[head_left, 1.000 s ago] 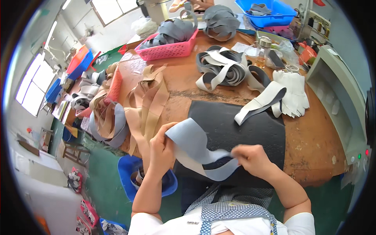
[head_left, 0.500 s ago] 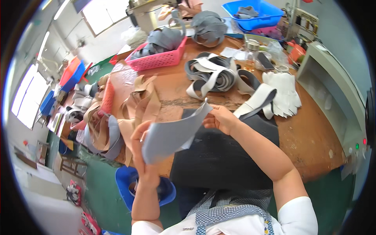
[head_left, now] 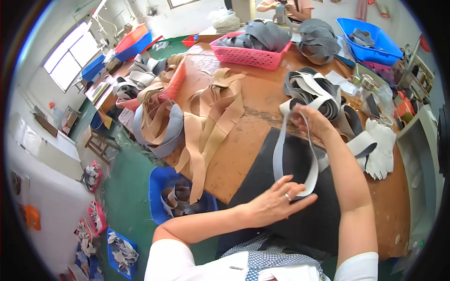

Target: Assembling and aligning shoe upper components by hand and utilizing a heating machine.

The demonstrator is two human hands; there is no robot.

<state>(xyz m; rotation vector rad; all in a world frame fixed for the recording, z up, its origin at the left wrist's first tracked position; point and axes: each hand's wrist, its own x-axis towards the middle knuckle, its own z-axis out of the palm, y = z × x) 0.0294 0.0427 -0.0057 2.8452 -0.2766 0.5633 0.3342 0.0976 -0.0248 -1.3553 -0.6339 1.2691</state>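
A grey strip with a white underside (head_left: 312, 172) is bent into a tall loop between my hands, above a black mat (head_left: 258, 173). At the top of the loop, my right hand (head_left: 311, 121) closes on it with bent fingers. My left hand (head_left: 276, 201), wearing a ring, has its fingers around the lower bend, partly covering the strip there. More grey-and-white strips (head_left: 309, 91) lie coiled just beyond my right hand. White gloves (head_left: 380, 149) rest to the right of my right forearm. Tan strips (head_left: 213, 117) are spread left of the mat.
A pink basket (head_left: 251, 57) with grey strips and a grey strip bundle (head_left: 318, 41) stand at the back. A blue bin (head_left: 375, 49) is behind right. Beneath the table's left edge is a blue tub (head_left: 159, 187). A grey metal housing (head_left: 417, 154) borders the right side.
The strip has gone from a broad curved piece to an upright loop. Both hands have moved right; the left is lower, the right higher. The view has turned left.
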